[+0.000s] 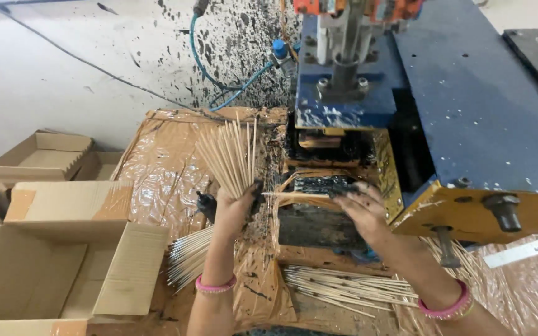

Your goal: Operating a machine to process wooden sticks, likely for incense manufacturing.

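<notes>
Bamboo sticks [228, 155], thin and pale, fan upward out of the left hand [235, 208], which is raised over the taped bench and clamped round their lower ends; fingertips blackened, pink bangle [215, 286] on the wrist. Right hand [363, 208] reaches left across the machine's feed area, palm down, fingers pinched on a few single sticks [294, 196] lying horizontal, tips pointing toward the left hand. Its fingers are also black with paste. Pink and gold bangles [449, 306] on that wrist.

Around: blue and yellow press machine [468, 112] directly behind both hands, its black-smeared slot [322, 186] just under the right hand. More sticks in a loose pile [350, 287] on the bench below the right forearm, another bundle [188, 255] sticking out left of the left forearm. Bench wrapped in brown tape-covered sheet [163, 168]. Open cardboard boxes [63, 261] on the left. Blue hose [219, 81] runs down the paste-spattered wall [63, 62].

Hard to tell: how many sticks the right hand holds; the left hand's palm side is turned away; a small dark object [205, 204] beside the left hand is unclear. Machine top and both elbows are cut off by the frame.
</notes>
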